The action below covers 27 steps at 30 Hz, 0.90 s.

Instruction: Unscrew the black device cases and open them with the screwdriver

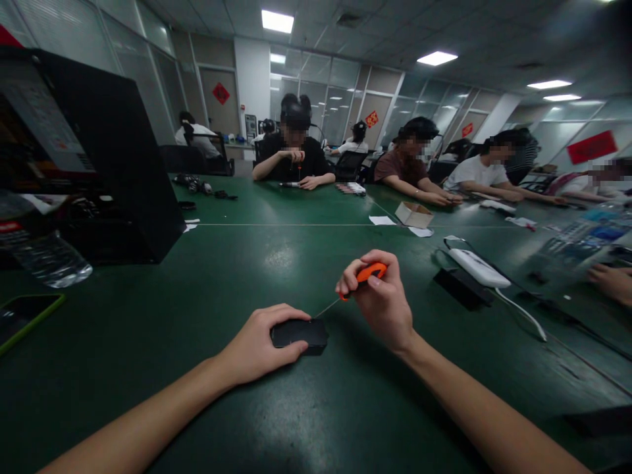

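A small flat black device [299,333] lies on the green table [276,263] in front of me. My left hand [259,345] grips it from the left, thumb and fingers closed around its edges. My right hand [380,299] is closed on an orange-handled screwdriver [369,273]. Its thin metal shaft slants down and left, with the tip at the device's top right corner.
A black box [113,164] and a plastic water bottle [44,253] stand at the left, with a green-edged phone [24,316] nearer. A white power bank [476,266] with cable and a small cardboard box [413,214] lie to the right. Several people sit working along the far side.
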Each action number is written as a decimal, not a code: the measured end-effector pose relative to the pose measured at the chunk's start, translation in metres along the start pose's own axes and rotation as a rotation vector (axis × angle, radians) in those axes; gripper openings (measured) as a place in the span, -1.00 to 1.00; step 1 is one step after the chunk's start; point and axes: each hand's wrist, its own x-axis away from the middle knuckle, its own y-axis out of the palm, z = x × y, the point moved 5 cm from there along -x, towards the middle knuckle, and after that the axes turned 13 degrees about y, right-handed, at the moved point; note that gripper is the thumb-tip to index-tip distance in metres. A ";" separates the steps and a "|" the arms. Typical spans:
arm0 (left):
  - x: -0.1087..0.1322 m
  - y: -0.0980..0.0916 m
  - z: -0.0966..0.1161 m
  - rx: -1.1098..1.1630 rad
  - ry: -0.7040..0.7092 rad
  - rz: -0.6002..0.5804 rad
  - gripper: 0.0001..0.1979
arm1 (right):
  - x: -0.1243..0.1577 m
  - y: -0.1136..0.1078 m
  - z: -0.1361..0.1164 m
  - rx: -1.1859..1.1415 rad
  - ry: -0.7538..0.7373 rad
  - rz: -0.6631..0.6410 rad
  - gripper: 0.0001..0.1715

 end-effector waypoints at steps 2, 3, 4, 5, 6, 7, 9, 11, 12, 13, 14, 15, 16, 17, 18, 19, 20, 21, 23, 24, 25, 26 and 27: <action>0.000 0.001 -0.001 -0.004 0.001 0.005 -0.66 | 0.003 0.009 -0.001 -0.034 -0.001 -0.026 -0.88; 0.000 0.001 -0.002 -0.004 0.003 0.007 -0.66 | 0.005 0.014 -0.001 -0.047 0.000 -0.032 -0.82; 0.000 0.001 -0.002 -0.002 0.006 0.009 -0.66 | 0.008 0.019 -0.002 -0.059 0.006 -0.037 -0.73; 0.000 0.001 -0.003 0.002 0.008 0.011 -0.66 | 0.011 0.023 -0.002 -0.072 0.014 -0.039 -0.63; 0.000 0.001 -0.003 0.004 0.009 0.013 -0.66 | 0.013 0.028 -0.002 -0.086 0.029 -0.041 -0.56; 0.000 0.001 -0.003 0.007 0.009 0.017 -0.67 | 0.014 0.032 -0.001 -0.105 0.047 -0.045 -0.51; 0.001 0.001 -0.002 0.016 0.002 0.019 -0.66 | 0.011 0.040 0.000 -0.146 0.087 -0.066 -0.51; 0.001 0.001 -0.002 0.033 -0.005 0.021 -0.66 | 0.001 0.052 0.002 -0.173 0.138 -0.109 -0.57; 0.002 0.001 -0.002 0.042 -0.011 0.024 -0.66 | -0.005 0.059 0.003 -0.179 0.170 -0.142 -0.57; 0.002 0.001 -0.003 0.048 -0.017 0.031 -0.65 | -0.012 0.066 0.005 -0.181 0.203 -0.176 -0.58; 0.003 0.001 -0.003 0.052 -0.025 0.039 -0.65 | -0.018 0.074 0.008 -0.182 0.234 -0.205 -0.59; 0.003 0.001 -0.004 0.057 -0.033 0.050 -0.64 | -0.024 0.082 0.010 -0.187 0.260 -0.228 -0.60; 0.003 0.001 -0.005 0.063 -0.036 0.060 -0.64 | -0.029 0.088 0.012 -0.191 0.273 -0.245 -0.61; 0.003 0.002 -0.006 0.073 -0.035 0.067 -0.63 | -0.033 0.093 0.013 -0.192 0.277 -0.257 -0.61; 0.003 0.002 -0.006 0.083 -0.025 0.073 -0.62 | -0.035 0.097 0.014 -0.187 0.278 -0.268 -0.62; 0.002 0.002 -0.006 0.090 -0.016 0.073 -0.62 | -0.036 0.099 0.014 -0.181 0.276 -0.280 -0.62; 0.002 0.003 -0.006 0.094 -0.009 0.073 -0.62 | -0.036 0.100 0.014 -0.175 0.275 -0.290 -0.62; 0.002 0.003 -0.006 0.095 -0.007 0.069 -0.62 | -0.036 0.099 0.014 -0.174 0.277 -0.294 -0.63; 0.001 0.002 -0.005 0.076 -0.018 0.061 -0.63 | -0.035 0.092 0.014 -0.197 0.288 -0.278 -0.64; 0.001 0.001 -0.005 0.062 -0.027 0.055 -0.64 | -0.036 0.087 0.013 -0.214 0.293 -0.265 -0.65; 0.001 0.001 -0.004 0.046 -0.036 0.049 -0.64 | -0.036 0.082 0.012 -0.227 0.296 -0.254 -0.66; 0.001 0.000 -0.003 0.033 -0.044 0.043 -0.64 | -0.037 0.078 0.011 -0.233 0.296 -0.242 -0.66; 0.001 0.000 -0.002 0.023 -0.050 0.037 -0.64 | -0.038 0.073 0.010 -0.233 0.290 -0.226 -0.65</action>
